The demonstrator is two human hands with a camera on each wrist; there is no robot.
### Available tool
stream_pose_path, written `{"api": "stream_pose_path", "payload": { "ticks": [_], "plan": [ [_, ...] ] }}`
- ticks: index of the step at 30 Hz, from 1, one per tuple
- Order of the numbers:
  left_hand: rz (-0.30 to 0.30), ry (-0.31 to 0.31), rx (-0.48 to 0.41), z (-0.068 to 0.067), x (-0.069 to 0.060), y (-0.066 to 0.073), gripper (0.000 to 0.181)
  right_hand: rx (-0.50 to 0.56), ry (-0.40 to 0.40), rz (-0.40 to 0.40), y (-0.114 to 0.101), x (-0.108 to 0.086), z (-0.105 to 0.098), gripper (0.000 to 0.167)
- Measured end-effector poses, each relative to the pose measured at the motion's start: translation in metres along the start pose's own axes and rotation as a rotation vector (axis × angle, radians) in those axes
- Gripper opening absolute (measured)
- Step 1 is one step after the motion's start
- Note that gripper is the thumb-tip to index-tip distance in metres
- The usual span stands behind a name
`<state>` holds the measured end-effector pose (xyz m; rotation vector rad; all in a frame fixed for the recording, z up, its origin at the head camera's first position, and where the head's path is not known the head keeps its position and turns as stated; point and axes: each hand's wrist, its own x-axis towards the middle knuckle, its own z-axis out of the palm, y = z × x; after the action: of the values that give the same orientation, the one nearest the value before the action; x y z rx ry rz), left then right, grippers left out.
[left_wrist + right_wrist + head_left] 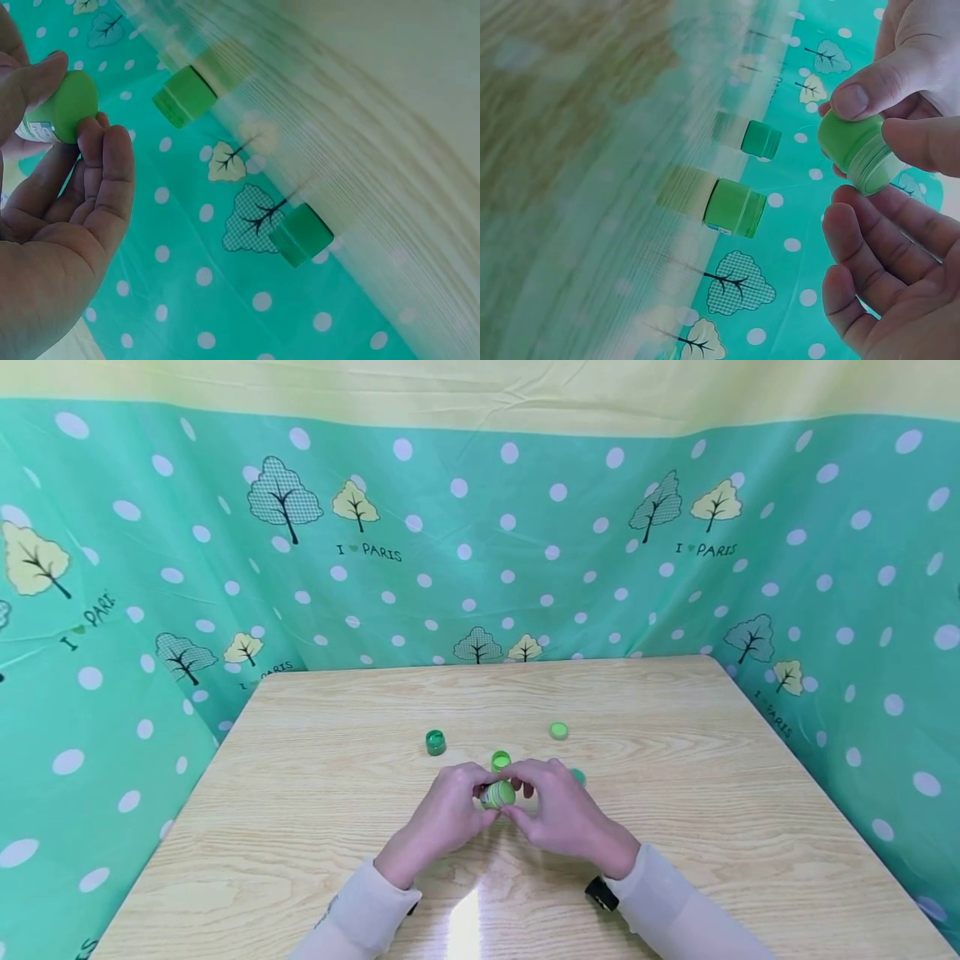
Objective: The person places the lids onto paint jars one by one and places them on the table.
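I see the light green jar tilted and raised over the surface between two hands, likely because support from both sides steadies so small and round a thing. The left hand's fingers pinch it; the right hand's thumb and fingers curl about its other side. Beyond, a dark green pot and a lighter pot stand upright, apart, probably for elbow room. Both arms angle inward, knuckles up.
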<state>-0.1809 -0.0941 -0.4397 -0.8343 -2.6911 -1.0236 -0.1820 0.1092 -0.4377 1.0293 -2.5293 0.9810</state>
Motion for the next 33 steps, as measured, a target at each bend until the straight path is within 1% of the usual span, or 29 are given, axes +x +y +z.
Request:
{"api": "stream_pose_path", "payload": {
  "ticks": [5, 14, 19, 21, 28, 33],
  "plan": [
    [-0.002, 0.004, 0.001, 0.0002, 0.0004, 0.0003, 0.037, -0.007, 0.006, 0.006, -0.0009, 0.0007, -0.0004, 0.035],
    [-0.009, 0.007, 0.013, 0.0014, 0.0004, 0.0003, 0.029, -0.030, 0.024, 0.057, -0.0018, 0.0019, 0.0003, 0.023],
    [-0.010, 0.011, 0.019, 0.0024, 0.0006, -0.0009, 0.028, -0.030, 0.044, 0.054, 0.0004, 0.0019, 0.0019, 0.017],
    [-0.010, 0.013, 0.020, 0.0027, 0.0006, -0.0015, 0.028, -0.033, 0.047, 0.056, 0.0012, 0.0017, 0.0028, 0.019],
    [-0.007, 0.007, 0.015, 0.0024, 0.0005, -0.0017, 0.030, -0.035, 0.022, 0.115, 0.0017, 0.0014, 0.0034, 0.030],
    [-0.006, 0.005, 0.013, 0.0023, 0.0010, -0.0010, 0.030, -0.055, 0.019, 0.138, 0.0012, 0.0002, 0.0017, 0.034]
  ]
}}
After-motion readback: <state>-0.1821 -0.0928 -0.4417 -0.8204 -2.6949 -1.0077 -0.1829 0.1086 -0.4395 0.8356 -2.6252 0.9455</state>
